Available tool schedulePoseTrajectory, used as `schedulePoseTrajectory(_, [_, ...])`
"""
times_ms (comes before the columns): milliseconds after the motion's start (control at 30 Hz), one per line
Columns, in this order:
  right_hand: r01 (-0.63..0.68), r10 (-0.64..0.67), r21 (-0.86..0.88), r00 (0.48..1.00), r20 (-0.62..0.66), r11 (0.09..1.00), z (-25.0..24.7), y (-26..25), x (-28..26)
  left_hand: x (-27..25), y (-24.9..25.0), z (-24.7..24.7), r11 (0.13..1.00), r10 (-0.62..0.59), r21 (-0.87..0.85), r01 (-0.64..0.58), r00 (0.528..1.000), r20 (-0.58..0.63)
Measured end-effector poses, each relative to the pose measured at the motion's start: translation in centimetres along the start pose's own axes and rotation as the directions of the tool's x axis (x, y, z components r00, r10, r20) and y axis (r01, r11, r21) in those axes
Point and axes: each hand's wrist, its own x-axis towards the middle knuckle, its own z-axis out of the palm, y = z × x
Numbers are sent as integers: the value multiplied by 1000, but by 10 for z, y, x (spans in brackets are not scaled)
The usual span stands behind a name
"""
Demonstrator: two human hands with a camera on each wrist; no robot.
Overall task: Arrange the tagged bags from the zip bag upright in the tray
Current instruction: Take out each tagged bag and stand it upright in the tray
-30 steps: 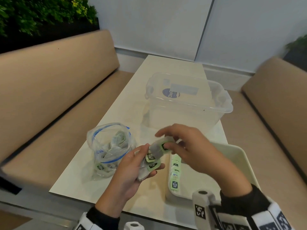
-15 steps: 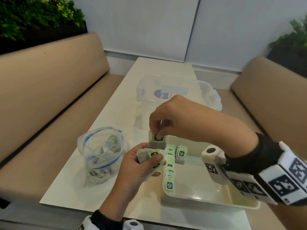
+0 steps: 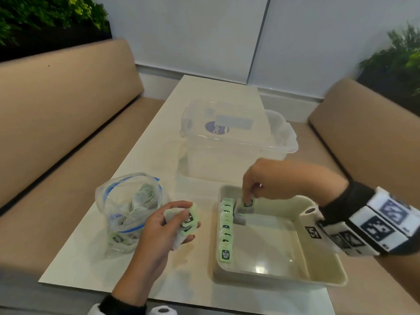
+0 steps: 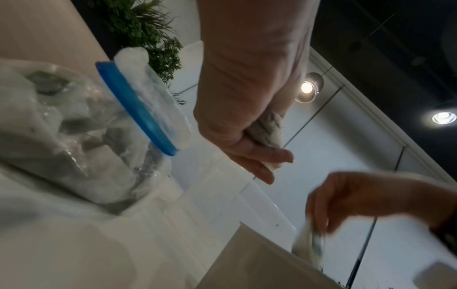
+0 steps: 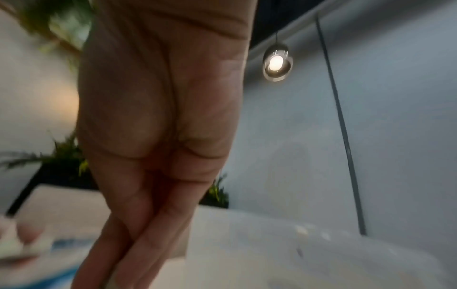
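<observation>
A beige tray point(image 3: 322, 272) sits at the table's near right. Several green-tagged bags point(image 3: 226, 233) stand upright in a row along its left wall, and one more point(image 3: 241, 218) stands beside the row. My right hand point(image 3: 252, 192) pinches a tagged bag point(image 3: 246, 204) by its top, low inside the tray's far left corner. My left hand point(image 3: 179, 221) holds a small bunch of tagged bags point(image 3: 187, 220) between the tray and the zip bag point(image 3: 130, 210). That clear, blue-zippered zip bag stands with its mouth gaping and has more bags inside.
A clear plastic storage box point(image 3: 236, 142) stands just behind the tray. Tan bench seats point(image 3: 56, 123) flank the narrow table on both sides. The table's near edge point(image 3: 181, 302) runs close below my left wrist.
My right hand took one bag from the bunch in my left hand, carried it right and lowered it into the tray's far left corner. My left hand stayed beside the zip bag.
</observation>
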Motion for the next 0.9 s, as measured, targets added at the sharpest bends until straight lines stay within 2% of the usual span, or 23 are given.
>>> schedulePoseTrajectory(100, [-49, 47, 3, 984, 172, 999, 31, 19, 22, 3, 0, -5, 1000, -9, -2, 9, 1000, -9])
schedulePoseTrajectory(233, [-91, 76, 52, 967, 244, 994, 64, 37, 45, 4, -1, -6, 1000, -9, 10, 9, 1000, -1])
schedulePoseTrajectory(467, [-91, 88, 3, 974, 211, 996, 84, 46, 58, 6, -3, -8, 1000, -25, 9, 25, 1000, -1])
schedulePoseTrajectory(767, [-142, 148, -46, 975, 166, 989, 92, 43, 60, 5, 1, 0, 992, -85, -85, 89, 995, 42])
schedulePoseTrajectory(833, [-125, 126, -15, 988, 93, 992, 86, 39, 57, 4, 3, 2, 986, -105, -122, 110, 993, 46])
schedulePoseTrajectory(900, [-46, 50, 77, 998, -45, 996, 70, 26, 51, 4, 3, 4, 982, -113, -148, 119, 992, 46])
